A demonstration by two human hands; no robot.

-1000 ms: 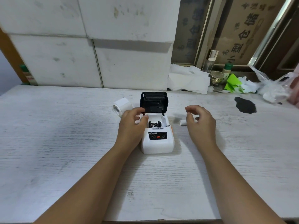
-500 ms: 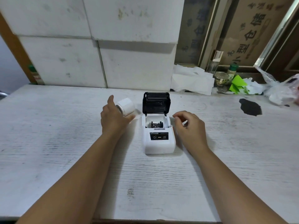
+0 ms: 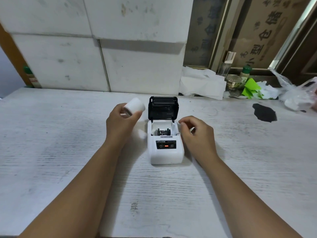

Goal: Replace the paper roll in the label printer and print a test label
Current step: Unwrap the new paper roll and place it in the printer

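Observation:
A small white label printer (image 3: 165, 152) sits mid-table with its black lid (image 3: 163, 108) standing open; the roll bay behind the control panel holds no paper, only black holders. An orange light glows on the panel. My left hand (image 3: 121, 122) is lifted just left of the lid and grips a full white paper roll (image 3: 134, 106) between thumb and fingers. My right hand (image 3: 197, 134) hovers beside the printer's right edge, fingers loosely curled with nothing visible in them.
White blocks (image 3: 103, 48) form a wall behind the table. At the back right lie crumpled white paper (image 3: 200, 83), a glass jar (image 3: 232, 81), a bottle (image 3: 244, 73), green paper scraps (image 3: 251, 88) and a plastic bag (image 3: 295, 93). A black stain (image 3: 264, 112) marks the tabletop.
My left hand left the printer, reached left, took the paper roll and lifted it off the table. My right hand moved in from the right to the printer's side; the small white core is now hidden.

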